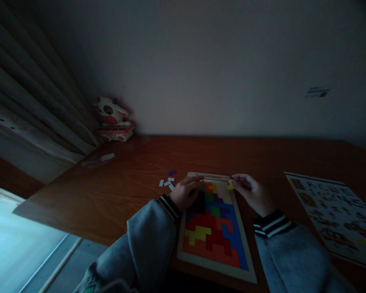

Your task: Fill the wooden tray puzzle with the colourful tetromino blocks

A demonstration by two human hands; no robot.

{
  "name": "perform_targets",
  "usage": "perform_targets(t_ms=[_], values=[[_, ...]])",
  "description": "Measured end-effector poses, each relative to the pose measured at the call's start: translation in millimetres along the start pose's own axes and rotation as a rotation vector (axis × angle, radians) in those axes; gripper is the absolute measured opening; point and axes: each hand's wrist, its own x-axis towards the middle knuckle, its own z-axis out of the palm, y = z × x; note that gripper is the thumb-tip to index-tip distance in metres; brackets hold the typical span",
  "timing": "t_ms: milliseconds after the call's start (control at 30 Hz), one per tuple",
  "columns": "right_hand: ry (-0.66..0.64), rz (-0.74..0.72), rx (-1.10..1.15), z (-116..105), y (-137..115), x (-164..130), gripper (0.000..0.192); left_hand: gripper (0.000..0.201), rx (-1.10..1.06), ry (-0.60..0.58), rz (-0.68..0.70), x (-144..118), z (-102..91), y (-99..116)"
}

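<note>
A wooden puzzle board (247, 260) lies on the table, mostly filled with coloured block pieces: red, orange, blue, green, yellow and purple. A dark gap shows in the upper left of its fill, and bare wood shows at the upper right. My right hand (254, 193) pinches a small yellow puzzle piece (231, 184) between thumb and fingertips, at the board's upper right edge. Over the board's upper left side rests my left hand (186, 194), its index finger stretched toward the top rim and its thumb side partly hidden. I see nothing held in it.
Several small white tiles (167, 183) and a purple piece (172, 173) lie left of the board on the wooden table (125, 195). A printed picture sheet (338, 215) is at the right. A cow-shaped toy (112, 120) stands at the back left near the curtain (33, 89).
</note>
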Motion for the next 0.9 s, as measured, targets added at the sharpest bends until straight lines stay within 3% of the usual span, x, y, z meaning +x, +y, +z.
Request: perform_targets(t_ms=[233, 367, 500, 900], values=[[-0.012, 0.033, 0.049, 0, -3, -1, 0.04, 0.029, -0.012, 0.257, -0.215, 1, -11.4, -14], [-0.012, 0.057, 0.062, 2, -3, 0, 0.039, 0.02, -0.035, 0.218, -0.334, -2, -10.4, -22], [0.002, 0.053, 0.059, 2, -4, 0, 0.039, 0.012, -0.007, 0.191, -0.365, -2, -10.4, -22], [-0.017, 0.037, 0.051, 3, -6, -1, 0.034, 0.018, -0.035, 0.202, -0.414, -1, -11.5, -28]])
